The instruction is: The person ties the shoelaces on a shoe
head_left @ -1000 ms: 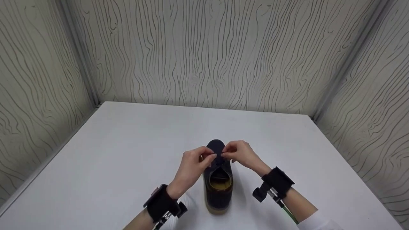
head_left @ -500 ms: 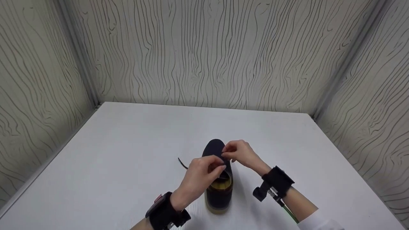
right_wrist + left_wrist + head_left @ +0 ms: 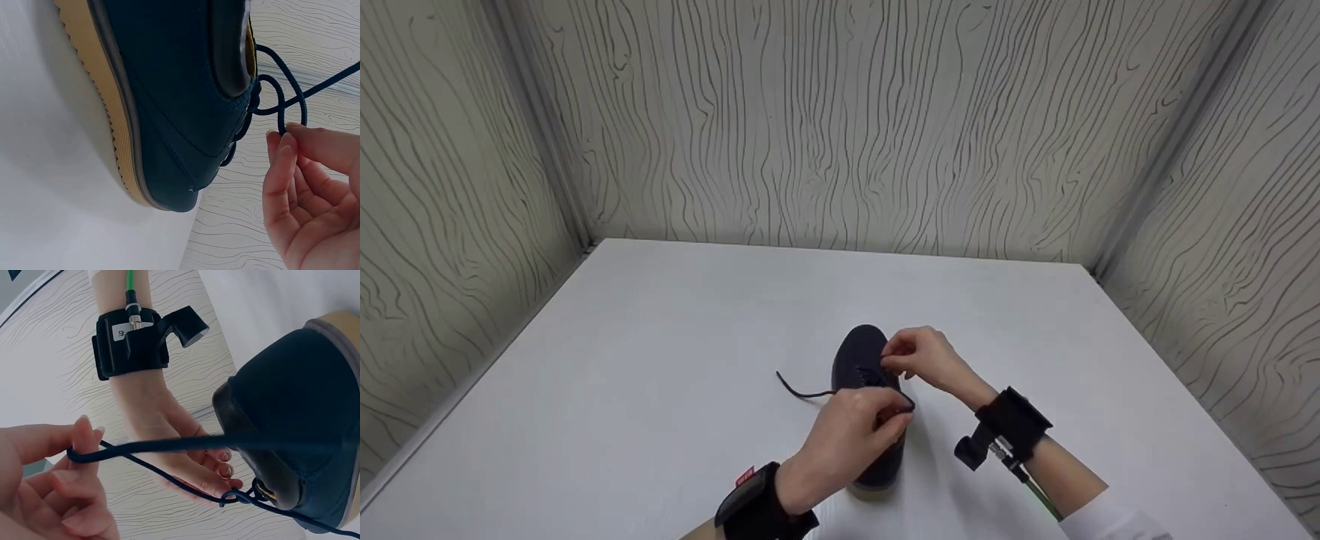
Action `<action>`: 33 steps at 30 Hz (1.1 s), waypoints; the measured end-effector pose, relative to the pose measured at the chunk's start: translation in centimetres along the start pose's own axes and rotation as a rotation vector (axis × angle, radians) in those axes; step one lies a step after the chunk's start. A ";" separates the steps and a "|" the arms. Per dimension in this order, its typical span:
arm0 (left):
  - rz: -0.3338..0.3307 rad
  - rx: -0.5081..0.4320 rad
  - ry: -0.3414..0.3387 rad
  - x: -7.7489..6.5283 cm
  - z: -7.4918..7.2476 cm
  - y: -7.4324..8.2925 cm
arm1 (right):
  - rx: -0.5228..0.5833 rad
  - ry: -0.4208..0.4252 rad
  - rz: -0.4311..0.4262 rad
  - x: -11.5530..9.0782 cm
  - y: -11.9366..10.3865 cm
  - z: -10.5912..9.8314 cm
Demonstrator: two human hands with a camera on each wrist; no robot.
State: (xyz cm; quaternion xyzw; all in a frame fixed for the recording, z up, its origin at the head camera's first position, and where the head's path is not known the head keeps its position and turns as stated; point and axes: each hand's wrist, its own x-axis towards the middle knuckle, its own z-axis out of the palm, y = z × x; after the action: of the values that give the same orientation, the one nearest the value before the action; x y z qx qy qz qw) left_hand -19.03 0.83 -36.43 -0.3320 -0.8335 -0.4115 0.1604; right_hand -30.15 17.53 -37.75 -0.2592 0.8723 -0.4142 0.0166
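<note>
A dark blue shoe [image 3: 856, 352] stands on the table, toe pointing away from me. My right hand [image 3: 926, 360], to the right of its toe area, pinches a bend of shoelace [image 3: 304, 108] between thumb and forefinger, so a loop stands up from the eyelets. My left hand [image 3: 847, 431] is over the shoe's opening and hides much of it in the head view. Its fingers pinch another stretch of lace, and in the left wrist view the blue lace [image 3: 152, 446] bends round the fingertips and runs back toward the shoe.
A free lace end [image 3: 802, 393] lies out to the left of the shoe. The white table [image 3: 697, 315] is enclosed by wood-grain panels [image 3: 825, 127] at the back and sides. Each wrist wears a black camera strap [image 3: 1014, 426].
My left hand has moved right and toward me, across the shoe, drawing lace with it. A lace end has come into view on the left. My right hand has stayed put.
</note>
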 end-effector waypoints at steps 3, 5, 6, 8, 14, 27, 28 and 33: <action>0.024 0.065 -0.009 0.0 0.5 0.1 | 0.005 -0.003 0.000 0.0 0.0 -0.1; 0.037 0.094 -0.020 0.0 0.8 0.2 | 0.005 -0.007 -0.004 0.0 0.0 -0.1; 0.041 0.107 -0.027 0.0 0.9 0.3 | 0.005 -0.009 -0.003 0.0 0.0 -0.1; 0.048 0.131 -0.042 0.1 1.2 0.4 | 0.005 -0.015 -0.006 0.0 0.0 -0.1; 0.066 0.227 -0.087 0.1 2.3 0.7 | 0.009 -0.024 -0.007 0.0 0.1 -0.3; 0.166 0.434 -0.111 -0.2 4.7 1.0 | 0.000 -0.035 -0.028 -0.4 -0.1 -0.6; 0.171 0.436 -0.115 -0.2 4.7 1.0 | 0.001 -0.036 -0.030 -0.4 0.0 -0.5; 0.180 0.382 -0.072 0.3 4.0 0.9 | 0.000 -0.034 -0.030 -0.4 0.2 -0.5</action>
State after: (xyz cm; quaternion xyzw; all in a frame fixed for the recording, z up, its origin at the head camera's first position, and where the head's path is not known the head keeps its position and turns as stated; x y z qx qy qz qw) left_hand -18.64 4.51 -38.22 -0.3833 -0.8685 -0.2178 0.2266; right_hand -30.06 18.17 -37.67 -0.2793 0.8680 -0.4099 0.0250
